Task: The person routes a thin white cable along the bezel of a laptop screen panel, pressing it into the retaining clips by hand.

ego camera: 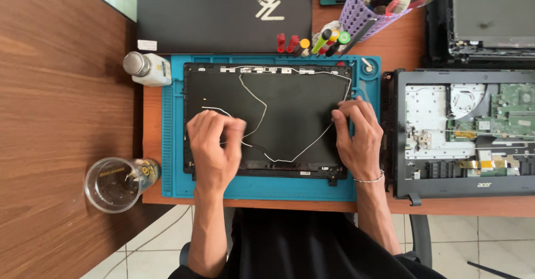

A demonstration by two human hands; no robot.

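Observation:
A black laptop lid shell [290, 100] lies flat on a blue work mat [173, 145]. Thin white and black cables [301, 148] run loose across the shell's inner face. My left hand [214, 148] rests on the shell's lower left, fingers curled and pinching a white cable near its end. My right hand [356, 137] sits at the shell's right edge, fingers bent down onto the rim where a cable runs along it.
An opened laptop base [446, 134] with exposed boards lies to the right. A closed black laptop [223, 11] sits behind the mat. A purple tool basket [370, 8], several screwdrivers [317, 42], a white bottle [147, 70] and a clear cup [114, 184] stand around.

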